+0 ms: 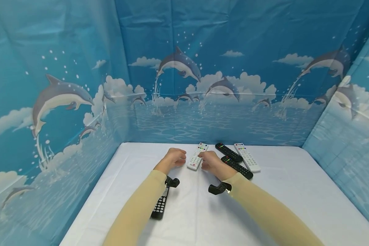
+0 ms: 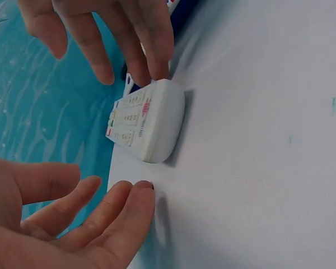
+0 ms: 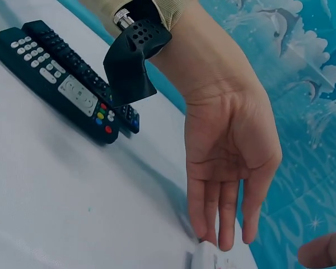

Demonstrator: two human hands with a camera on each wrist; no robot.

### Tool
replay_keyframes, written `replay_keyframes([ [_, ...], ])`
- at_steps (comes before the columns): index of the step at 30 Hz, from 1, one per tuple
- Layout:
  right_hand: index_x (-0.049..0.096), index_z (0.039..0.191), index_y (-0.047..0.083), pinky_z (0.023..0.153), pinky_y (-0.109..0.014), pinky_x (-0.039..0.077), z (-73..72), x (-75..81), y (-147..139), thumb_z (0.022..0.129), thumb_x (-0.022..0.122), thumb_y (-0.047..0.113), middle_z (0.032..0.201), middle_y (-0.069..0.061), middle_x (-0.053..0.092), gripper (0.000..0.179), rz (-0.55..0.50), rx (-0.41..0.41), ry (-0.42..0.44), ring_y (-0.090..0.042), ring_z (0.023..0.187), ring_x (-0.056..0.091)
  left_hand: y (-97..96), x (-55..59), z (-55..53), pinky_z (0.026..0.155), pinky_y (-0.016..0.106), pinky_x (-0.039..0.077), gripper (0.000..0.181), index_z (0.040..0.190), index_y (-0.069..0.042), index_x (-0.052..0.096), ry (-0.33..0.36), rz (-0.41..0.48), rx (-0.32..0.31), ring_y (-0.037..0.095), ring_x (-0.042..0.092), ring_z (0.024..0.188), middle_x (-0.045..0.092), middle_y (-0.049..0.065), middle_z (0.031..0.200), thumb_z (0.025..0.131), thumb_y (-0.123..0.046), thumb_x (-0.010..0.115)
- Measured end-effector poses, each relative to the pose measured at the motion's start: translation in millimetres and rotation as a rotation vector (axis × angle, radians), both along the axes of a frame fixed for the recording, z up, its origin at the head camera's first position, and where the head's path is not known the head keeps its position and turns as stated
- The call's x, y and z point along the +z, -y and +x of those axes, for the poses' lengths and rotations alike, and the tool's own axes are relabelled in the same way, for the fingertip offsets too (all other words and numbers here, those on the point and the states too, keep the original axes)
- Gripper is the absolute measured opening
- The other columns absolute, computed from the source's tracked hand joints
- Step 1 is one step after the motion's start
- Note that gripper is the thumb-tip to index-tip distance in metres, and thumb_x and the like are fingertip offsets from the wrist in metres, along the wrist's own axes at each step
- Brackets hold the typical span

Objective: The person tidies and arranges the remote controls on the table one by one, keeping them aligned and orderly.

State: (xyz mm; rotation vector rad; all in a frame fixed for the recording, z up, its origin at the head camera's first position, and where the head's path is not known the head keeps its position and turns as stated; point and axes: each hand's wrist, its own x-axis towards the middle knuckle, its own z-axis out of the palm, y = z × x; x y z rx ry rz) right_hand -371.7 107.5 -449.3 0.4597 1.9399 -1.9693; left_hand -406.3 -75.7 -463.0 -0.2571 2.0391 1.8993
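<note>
A white remote control (image 1: pixel 194 160) lies aslant near the table's back edge, between both hands. To its left is my left hand (image 1: pixel 174 158), apart from it, with loosely bent fingers and nothing in them. My right hand (image 1: pixel 213 163) is at the remote's other side. In the left wrist view its fingertips reach the side of the white remote (image 2: pixel 167 120), though firm contact is hard to tell. The right wrist view shows the right hand (image 3: pixel 229 151) with its fingers nearly straight, beside the end of the white remote (image 3: pixel 204 256); most of that remote is cut off there.
Right of the hands lie a black remote (image 1: pixel 229 152), another black remote (image 1: pixel 237 168) and a second white remote (image 1: pixel 247 159), close together. One more black remote (image 1: pixel 160 206) is partly hidden under my left forearm. Dolphin-print curtains (image 1: pixel 203 119) border the white table (image 1: pixel 283 191).
</note>
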Motion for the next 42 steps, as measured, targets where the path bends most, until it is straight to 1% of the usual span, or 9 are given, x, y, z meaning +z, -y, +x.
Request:
replay_keyframes([
  [2,0.023,0.153,-0.007,0.109,-0.048,0.043,-1.8,-2.8,2,0.096,0.054,0.008,0.154,-0.031,0.028,0.067,0.020,-0.010,0.007,-0.044,0.135,0.040,-2.3,-4.6,-1.8,0.097,0.045,0.053,0.041,0.134,0.006,0.060,0.002,-0.008,0.005,0.035,0.064,0.112,0.061,0.023,0.128,0.093,0.007,0.058],
  [7,0.028,0.151,-0.009,0.102,-0.044,0.049,-4.5,-10.9,4,0.096,0.053,0.003,0.149,-0.030,0.035,0.062,0.046,-0.020,-0.002,-0.035,0.125,0.050,-8.8,-11.2,-4.3,0.091,0.040,0.057,0.036,0.128,0.005,0.064,0.010,-0.011,-0.028,0.026,0.069,0.097,0.068,0.022,0.116,0.092,0.007,0.062],
  [11,0.037,0.147,-0.010,0.098,-0.041,0.052,-3.9,-16.1,4,0.095,0.051,-0.002,0.143,-0.026,0.044,0.055,0.070,-0.029,-0.031,-0.031,0.118,0.055,-12.1,-10.7,-3.0,0.088,0.038,0.058,0.032,0.124,0.005,0.066,0.013,-0.023,-0.036,0.023,0.069,0.090,0.070,0.020,0.108,0.092,0.007,0.063],
  [13,0.040,0.147,-0.009,0.091,-0.038,0.056,-3.2,-18.9,3,0.094,0.053,-0.003,0.140,-0.025,0.047,0.054,0.101,-0.023,-0.048,-0.029,0.112,0.058,-11.7,-10.1,-2.2,0.087,0.038,0.058,0.031,0.123,0.005,0.067,0.026,-0.042,-0.034,0.022,0.070,0.089,0.070,0.019,0.106,0.092,0.007,0.063],
  [17,0.041,0.149,-0.005,0.080,-0.033,0.059,-3.1,-23.3,2,0.093,0.058,-0.004,0.139,-0.024,0.049,0.058,0.108,0.002,-0.055,-0.027,0.103,0.061,-8.9,-9.9,-0.1,0.085,0.037,0.059,0.029,0.121,0.004,0.069,0.050,-0.062,-0.022,0.021,0.071,0.084,0.071,0.017,0.101,0.092,0.007,0.064],
  [24,0.048,0.145,-0.002,0.070,-0.029,0.060,-3.0,-25.7,-2,0.090,0.061,-0.008,0.126,-0.023,0.057,0.057,0.082,-0.001,-0.064,-0.019,0.081,0.065,-7.3,-11.0,-0.8,0.083,0.034,0.059,0.027,0.114,0.007,0.071,0.074,-0.013,-0.035,0.020,0.069,0.078,0.071,0.018,0.101,0.088,0.012,0.067],
  [29,0.050,0.143,-0.003,0.068,-0.027,0.060,-0.7,-22.6,-4,0.089,0.063,-0.007,0.124,-0.024,0.058,0.056,0.086,-0.008,-0.076,-0.017,0.075,0.065,-6.0,-6.7,2.1,0.082,0.032,0.060,0.028,0.114,0.009,0.070,0.097,0.042,-0.034,0.021,0.070,0.081,0.071,0.020,0.104,0.087,0.014,0.067],
  [32,0.052,0.142,-0.002,0.069,-0.028,0.060,0.2,-21.0,-4,0.089,0.064,-0.007,0.125,-0.025,0.058,0.055,0.092,-0.002,-0.078,-0.017,0.074,0.066,-4.8,-4.2,4.3,0.081,0.032,0.060,0.028,0.115,0.010,0.069,0.101,0.052,-0.038,0.021,0.070,0.081,0.071,0.020,0.104,0.087,0.014,0.067],
  [42,0.056,0.137,-0.003,0.068,-0.029,0.059,4.5,-23.0,-4,0.087,0.064,-0.008,0.124,-0.026,0.059,0.050,0.093,0.035,-0.105,-0.017,0.072,0.065,-3.3,2.8,12.3,0.078,0.031,0.060,0.031,0.118,0.011,0.067,0.099,0.003,-0.063,0.021,0.070,0.079,0.070,0.020,0.102,0.086,0.014,0.066],
])
